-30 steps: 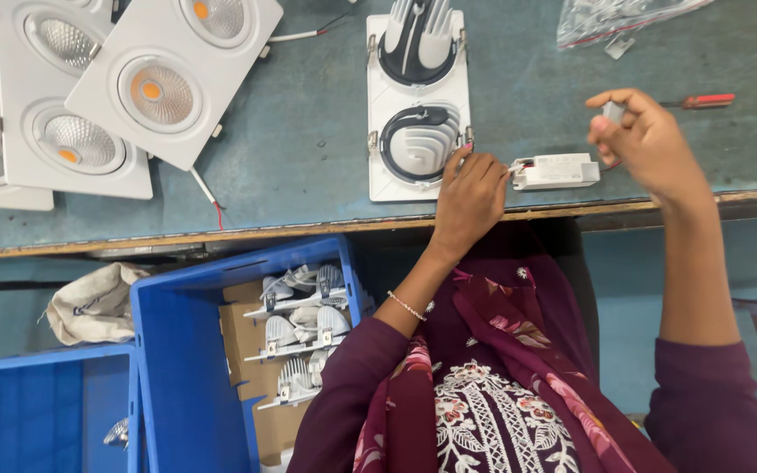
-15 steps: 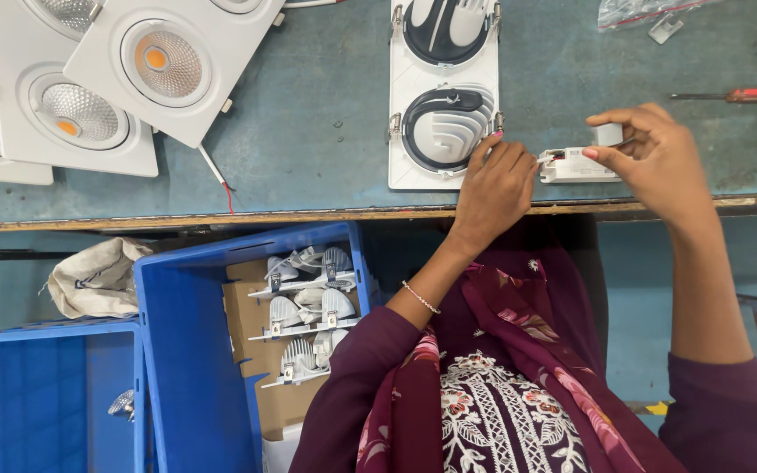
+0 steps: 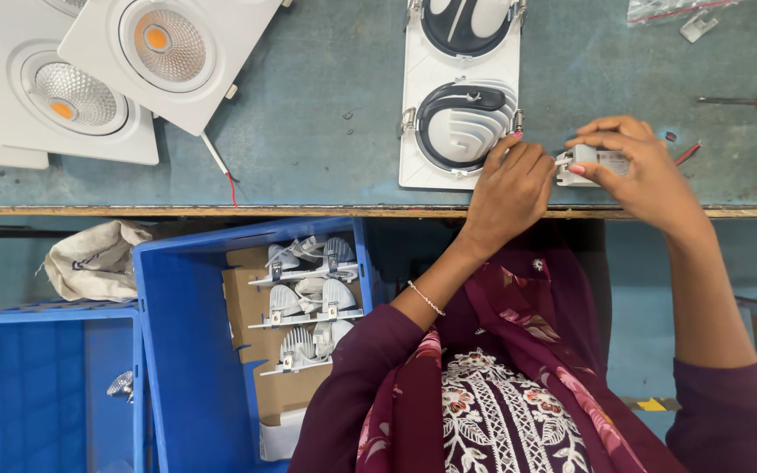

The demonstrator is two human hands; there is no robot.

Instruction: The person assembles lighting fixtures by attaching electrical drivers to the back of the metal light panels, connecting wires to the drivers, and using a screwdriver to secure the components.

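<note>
Two bare hands are seen from above in the single head view, meeting over the near edge of a worn blue-green workbench [image 3: 326, 131]. The right hand [image 3: 641, 171] is closed around a small white driver box [image 3: 593, 165], pinched between thumb and fingers so that its left end is kept exposed. The left hand [image 3: 510, 188] is brought up against that exposed end with fingers narrowed to a fine pinch; what sits between the fingertips cannot be told, though thin wires seem to be handled there. The box is held just beside a white twin downlight fitting [image 3: 459, 92], which is laid face down, its two finned round backs turned up, probably so the wiring side can be reached.

Further right on the bench, a red-handled screwdriver [image 3: 751, 102] is laid well apart from the hands, and a clear plastic bag [image 3: 672, 9] of small parts is seen at the far edge. At the far left, several white square downlights [image 3: 89, 79] are stacked face up, overlapping, with a thin red and white wire [image 3: 221, 166] trailing from one toward the near edge.

Below the bench edge, on the left, a blue plastic crate [image 3: 177, 350] is placed within reach; it is lined with cardboard and loaded with small silver lamp heatsinks [image 3: 313, 307] set in rows. A second blue crate [image 3: 28, 385] is seen at the near left, and a crumpled cloth sack [image 3: 94, 258] is tucked beside them. A maroon sleeve and patterned scarf are visible at the bottom.
</note>
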